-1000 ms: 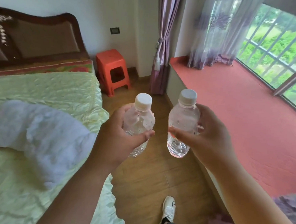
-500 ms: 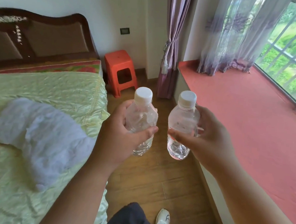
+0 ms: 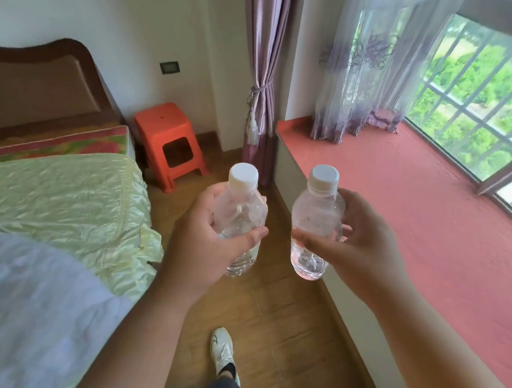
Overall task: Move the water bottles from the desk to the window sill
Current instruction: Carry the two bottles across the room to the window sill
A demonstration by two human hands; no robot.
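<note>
Your left hand [image 3: 205, 235] and right hand [image 3: 362, 244] each grip a capped water bottle; carry both upright to the red window sill [image 3: 411, 208] at 2 o'clock.

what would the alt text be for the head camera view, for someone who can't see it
Two hands each hold an upright clear plastic water bottle with a white cap, left hand on the left bottle, right hand on the right bottle, above a wooden floor beside a red window sill. A bed with a pale green cover lies left.

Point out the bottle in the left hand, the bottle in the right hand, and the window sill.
Left bottle [image 3: 242, 214], head view, on its clear shoulder.
Right bottle [image 3: 317, 212], head view, on its clear body.
Window sill [image 3: 411, 208], head view, on its bare red top.
</note>
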